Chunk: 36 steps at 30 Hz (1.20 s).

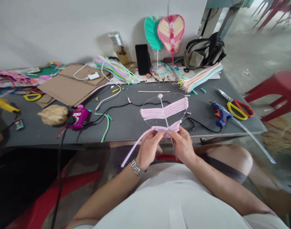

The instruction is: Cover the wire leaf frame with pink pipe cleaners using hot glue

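Note:
Between my hands is a wire fan frame (166,121), a rounded outline with a straight central stem. Bands of pale pink pipe cleaners (152,113) cross it in a V shape, with a bare gap between the upper and lower bands. My left hand (148,148) is closed at the lower band, its fingertips pinching the pink strands left of the stem. One loose pink pipe cleaner (133,149) trails down past that hand. My right hand (183,144) pinches the lower band at the stem from the other side. My fingertips partly hide the lower band.
A glue gun (222,113) and scissors (238,108) lie at the right. Pipe-cleaner bundles (202,78), a phone (142,59), a bottle (119,47) and finished fans (171,33) stand along the back. Cardboard (71,82) and a magenta power adapter (79,117) are left. Cords cross the table.

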Available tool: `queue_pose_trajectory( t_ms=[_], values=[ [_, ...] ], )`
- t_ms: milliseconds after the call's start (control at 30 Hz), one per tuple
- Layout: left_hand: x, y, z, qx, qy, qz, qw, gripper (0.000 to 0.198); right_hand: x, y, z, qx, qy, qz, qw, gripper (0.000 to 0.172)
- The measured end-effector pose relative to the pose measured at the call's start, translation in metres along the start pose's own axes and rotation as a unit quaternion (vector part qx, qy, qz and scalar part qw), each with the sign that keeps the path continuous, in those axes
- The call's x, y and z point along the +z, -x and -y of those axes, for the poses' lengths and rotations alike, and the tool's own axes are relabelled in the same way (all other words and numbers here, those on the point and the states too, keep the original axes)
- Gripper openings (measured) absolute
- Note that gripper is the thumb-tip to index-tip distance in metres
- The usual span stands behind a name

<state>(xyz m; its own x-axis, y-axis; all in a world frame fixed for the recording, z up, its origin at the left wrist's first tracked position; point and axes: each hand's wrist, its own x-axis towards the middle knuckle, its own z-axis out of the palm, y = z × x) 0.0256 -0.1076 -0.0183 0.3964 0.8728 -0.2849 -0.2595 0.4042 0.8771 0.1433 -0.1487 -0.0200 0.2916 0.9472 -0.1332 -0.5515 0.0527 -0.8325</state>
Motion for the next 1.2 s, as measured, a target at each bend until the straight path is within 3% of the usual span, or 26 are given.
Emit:
queue_pose_trajectory(
  t_ms=[300, 700, 1200],
  values=[
    [0.009, 0.005, -0.002, 0.018, -0.071, -0.006, 0.997, 0.028, 0.000, 0.000, 0.000, -0.033, -0.011, 0.010, 0.999, 0.016],
    [0.009, 0.000, 0.009, 0.067, -0.049, -0.052, 0.995, 0.023, 0.002, 0.001, 0.004, -0.021, 0.002, 0.020, 1.000, 0.016],
    [0.010, -0.003, -0.001, 0.103, -0.019, -0.050, 0.993, 0.018, -0.003, -0.002, 0.001, -0.018, 0.037, 0.011, 0.999, 0.027]
  ],
)
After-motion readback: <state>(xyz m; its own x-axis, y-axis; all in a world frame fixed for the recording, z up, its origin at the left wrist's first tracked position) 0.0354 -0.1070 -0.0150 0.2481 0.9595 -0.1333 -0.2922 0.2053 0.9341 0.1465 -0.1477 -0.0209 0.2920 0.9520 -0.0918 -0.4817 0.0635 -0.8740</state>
